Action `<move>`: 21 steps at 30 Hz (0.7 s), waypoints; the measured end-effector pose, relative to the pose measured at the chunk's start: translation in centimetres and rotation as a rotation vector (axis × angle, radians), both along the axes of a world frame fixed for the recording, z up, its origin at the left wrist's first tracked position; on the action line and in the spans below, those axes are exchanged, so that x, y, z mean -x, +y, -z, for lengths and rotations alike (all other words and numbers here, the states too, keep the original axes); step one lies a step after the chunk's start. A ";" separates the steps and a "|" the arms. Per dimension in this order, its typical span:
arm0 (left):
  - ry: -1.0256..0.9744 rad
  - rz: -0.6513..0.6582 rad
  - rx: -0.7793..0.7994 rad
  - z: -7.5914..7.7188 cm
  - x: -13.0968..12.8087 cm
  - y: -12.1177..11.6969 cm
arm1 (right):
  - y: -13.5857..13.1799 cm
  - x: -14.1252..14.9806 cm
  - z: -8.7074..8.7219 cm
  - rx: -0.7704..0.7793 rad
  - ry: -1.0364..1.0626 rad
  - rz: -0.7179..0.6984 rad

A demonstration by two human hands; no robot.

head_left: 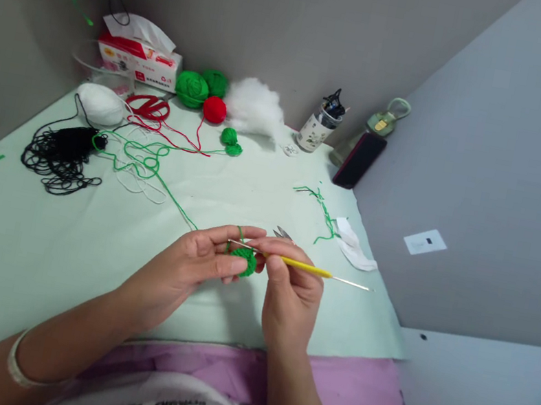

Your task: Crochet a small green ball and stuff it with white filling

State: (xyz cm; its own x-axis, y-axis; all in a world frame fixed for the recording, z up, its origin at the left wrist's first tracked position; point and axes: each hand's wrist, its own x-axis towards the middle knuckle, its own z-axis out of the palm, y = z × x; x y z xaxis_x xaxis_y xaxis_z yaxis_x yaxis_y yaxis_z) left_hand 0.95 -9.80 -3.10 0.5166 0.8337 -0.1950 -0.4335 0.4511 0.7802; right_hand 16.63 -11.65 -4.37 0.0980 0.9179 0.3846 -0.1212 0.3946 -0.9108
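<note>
While the left hand (pixel 188 254) pinches a small, rounded, bumpy green crochet piece (pixel 250 267) above the table (pixel 81 267), I see by camera the right hand (pixel 293 297) gripping a yellow-handled hook (pixel 306 267) across its top.

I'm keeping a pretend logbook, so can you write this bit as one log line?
left hand: pinching green crochet piece; right hand: holding yellow hook; green yarn: running from table to left hand
</note>
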 end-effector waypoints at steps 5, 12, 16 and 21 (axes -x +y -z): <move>-0.088 0.043 0.042 0.2 0.9 0.4 | 0.1 -0.5 0.0 0.087 0.096 -0.065; -0.163 0.125 0.003 0.8 0.7 0.4 | 0.1 0.1 -0.3 0.156 0.239 -0.123; -0.007 0.095 -0.151 0.3 0.8 0.3 | 0.1 0.4 -0.5 0.200 0.288 -0.144; 0.310 0.021 -0.339 -0.4 1.1 0.3 | 0.2 0.1 -0.5 0.182 0.248 -0.112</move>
